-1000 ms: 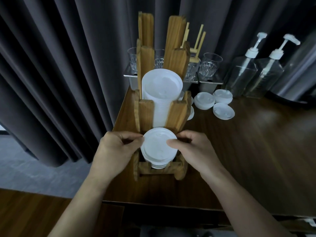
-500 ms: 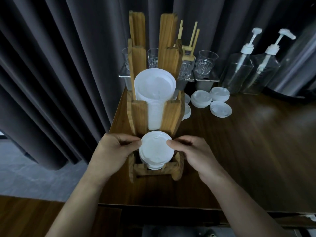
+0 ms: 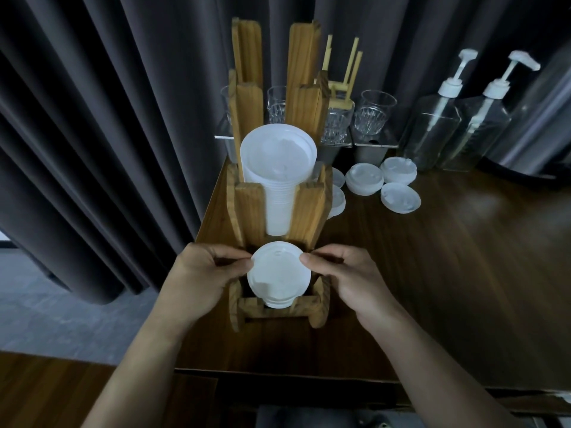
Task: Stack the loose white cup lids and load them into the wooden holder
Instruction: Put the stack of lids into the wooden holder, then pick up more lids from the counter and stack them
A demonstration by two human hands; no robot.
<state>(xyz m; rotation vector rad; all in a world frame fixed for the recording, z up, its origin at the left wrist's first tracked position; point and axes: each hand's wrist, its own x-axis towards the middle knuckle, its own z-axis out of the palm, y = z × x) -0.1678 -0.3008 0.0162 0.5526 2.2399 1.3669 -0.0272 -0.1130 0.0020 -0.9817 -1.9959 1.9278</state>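
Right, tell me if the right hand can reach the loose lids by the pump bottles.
Probably yes: only bare tabletop separates the right hand from the loose lids, though it pinches the lid stack.

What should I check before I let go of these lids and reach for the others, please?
1. Grip: left hand and right hand pinch the lid stack at opposite edges: ok.
2. Placement: the stack sits in the front slot of the wooden holder: ok.
3. Seated on the slot's bottom: hidden by the front rail: cannot tell.
4. Alignment: the lids look flush, none sticking out: ok.
5. All lids loaded: loose lids lie on the table right of the holder: not ok.
6. Cups in the next slot stand apart from the stack: ok.
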